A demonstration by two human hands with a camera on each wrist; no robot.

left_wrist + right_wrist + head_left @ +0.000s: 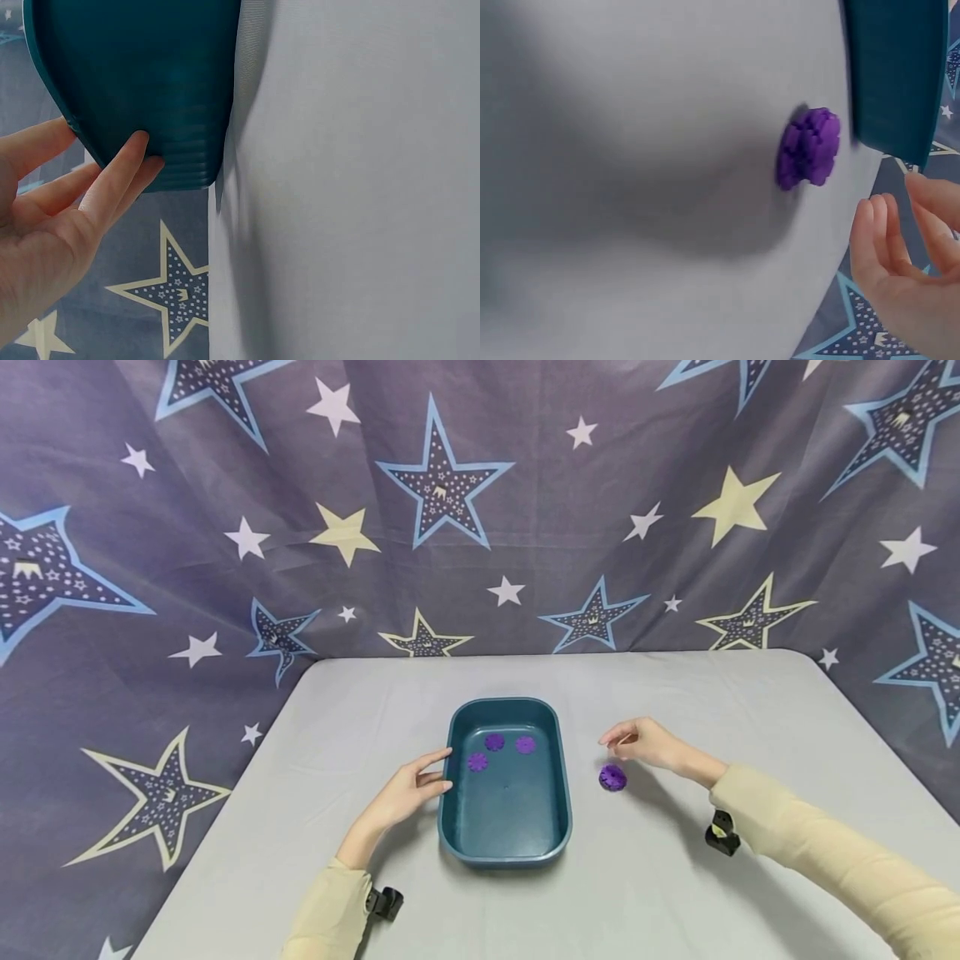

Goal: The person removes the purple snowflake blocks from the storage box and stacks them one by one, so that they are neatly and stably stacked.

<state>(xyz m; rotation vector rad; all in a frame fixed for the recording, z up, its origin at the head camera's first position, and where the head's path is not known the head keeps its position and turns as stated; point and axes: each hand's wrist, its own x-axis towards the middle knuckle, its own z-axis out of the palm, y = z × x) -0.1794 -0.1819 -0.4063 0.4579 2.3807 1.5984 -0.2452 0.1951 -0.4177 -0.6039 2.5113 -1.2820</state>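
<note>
A teal plastic bin (506, 827) stands on the table with three purple notched discs (477, 762) lying flat on its floor. My left hand (405, 793) is at the bin's left side; its fairly straight fingers (112, 187) touch the outer wall and the rim. To the right of the bin lies a small clump of purple notched discs (612, 777), joined or stacked, seen close in the right wrist view. Just beyond and above that clump, my right hand (648, 743) hovers with fingers loosely bent and nothing between them.
A pale cloth covers the table (750, 710), and both arms cast shadows on it. Behind the table and along its left and right sides hangs a grey-purple curtain (540, 527) printed with stars. A small black camera (722, 833) is strapped at the right wrist.
</note>
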